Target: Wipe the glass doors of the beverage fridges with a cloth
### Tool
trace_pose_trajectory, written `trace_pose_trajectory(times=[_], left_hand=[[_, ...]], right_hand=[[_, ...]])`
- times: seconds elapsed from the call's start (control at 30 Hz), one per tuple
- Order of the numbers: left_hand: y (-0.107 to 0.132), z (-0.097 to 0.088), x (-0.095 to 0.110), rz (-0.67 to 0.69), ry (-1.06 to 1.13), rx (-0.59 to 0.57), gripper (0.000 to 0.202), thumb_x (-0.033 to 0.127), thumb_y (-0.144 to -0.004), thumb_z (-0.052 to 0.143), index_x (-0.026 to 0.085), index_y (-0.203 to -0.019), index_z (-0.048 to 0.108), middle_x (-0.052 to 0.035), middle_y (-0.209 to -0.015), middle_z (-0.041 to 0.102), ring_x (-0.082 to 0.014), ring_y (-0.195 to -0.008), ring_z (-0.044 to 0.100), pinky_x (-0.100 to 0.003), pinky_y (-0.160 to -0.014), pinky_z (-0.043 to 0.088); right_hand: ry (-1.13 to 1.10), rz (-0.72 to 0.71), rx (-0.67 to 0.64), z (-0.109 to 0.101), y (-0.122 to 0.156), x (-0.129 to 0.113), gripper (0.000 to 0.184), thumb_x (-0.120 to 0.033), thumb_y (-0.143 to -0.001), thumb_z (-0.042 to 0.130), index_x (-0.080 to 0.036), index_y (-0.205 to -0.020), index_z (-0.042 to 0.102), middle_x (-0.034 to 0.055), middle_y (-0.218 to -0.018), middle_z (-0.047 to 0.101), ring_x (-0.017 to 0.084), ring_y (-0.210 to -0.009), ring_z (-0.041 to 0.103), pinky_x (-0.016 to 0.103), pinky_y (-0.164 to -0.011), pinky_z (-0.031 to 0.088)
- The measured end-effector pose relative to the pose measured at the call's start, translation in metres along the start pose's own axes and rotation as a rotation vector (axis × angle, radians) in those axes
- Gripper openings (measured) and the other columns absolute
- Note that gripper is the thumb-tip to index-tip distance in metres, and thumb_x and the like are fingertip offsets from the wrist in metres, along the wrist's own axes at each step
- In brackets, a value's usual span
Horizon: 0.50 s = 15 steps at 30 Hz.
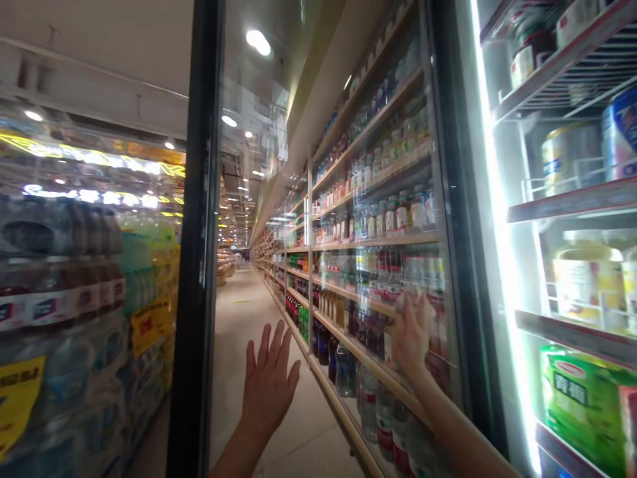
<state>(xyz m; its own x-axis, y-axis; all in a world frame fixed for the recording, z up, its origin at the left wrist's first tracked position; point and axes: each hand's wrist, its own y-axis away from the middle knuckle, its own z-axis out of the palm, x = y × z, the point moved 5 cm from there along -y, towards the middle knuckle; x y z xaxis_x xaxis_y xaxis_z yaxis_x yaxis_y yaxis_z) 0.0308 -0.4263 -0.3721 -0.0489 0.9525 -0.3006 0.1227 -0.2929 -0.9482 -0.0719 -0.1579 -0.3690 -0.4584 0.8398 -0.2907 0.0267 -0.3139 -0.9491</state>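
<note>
A glass fridge door [318, 232] with a black frame stands swung out in front of me. My left hand [269, 378] is raised before the glass, palm forward and fingers spread, with nothing in it. Whether it presses on the pane I cannot tell. Further right, my right hand [412, 332] is up against or close to the same door, its fingers pointing upward and smeared by motion. A pale patch shows around those fingertips; I cannot make out whether it is a held thing or a reflection.
To the right are lit fridge shelves with bottles [587, 272], cans and a green carton pack [582, 398]. Stacked shrink-wrapped bottles [60, 299] stand at left beyond the black door edge [194, 232]. Shelves of bottles [388, 212] and an aisle floor [239, 299] appear in the glass.
</note>
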Motion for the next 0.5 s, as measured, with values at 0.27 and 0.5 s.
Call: trace_pose_trajectory(times=[0.27, 0.5], left_hand=[[0.008, -0.006, -0.015, -0.025, -0.029, -0.033, 0.061, 0.023, -0.085, 0.045, 0.015, -0.142, 0.025, -0.0101, -0.14, 0.044, -0.0236, -0.14, 0.017, -0.048, -0.113, 0.014], [0.038, -0.015, -0.033, -0.007, -0.084, -0.089, 0.06, 0.025, -0.085, 0.045, 0.012, -0.141, 0.028, -0.0118, -0.142, 0.04, -0.0241, -0.139, 0.017, -0.045, -0.114, 0.013]], right_hand=[[-0.058, -0.261, -0.071, 0.006, 0.014, -0.069, 0.056, -0.012, -0.085, 0.037, -0.027, -0.139, 0.035, 0.0101, -0.147, 0.03, 0.025, -0.136, 0.026, 0.051, -0.105, 0.026], [-0.239, -0.864, -0.267, 0.014, 0.06, -0.16, 0.048, -0.012, -0.083, 0.042, -0.03, -0.126, 0.052, -0.0003, -0.135, 0.049, 0.018, -0.135, 0.028, 0.043, -0.113, 0.012]])
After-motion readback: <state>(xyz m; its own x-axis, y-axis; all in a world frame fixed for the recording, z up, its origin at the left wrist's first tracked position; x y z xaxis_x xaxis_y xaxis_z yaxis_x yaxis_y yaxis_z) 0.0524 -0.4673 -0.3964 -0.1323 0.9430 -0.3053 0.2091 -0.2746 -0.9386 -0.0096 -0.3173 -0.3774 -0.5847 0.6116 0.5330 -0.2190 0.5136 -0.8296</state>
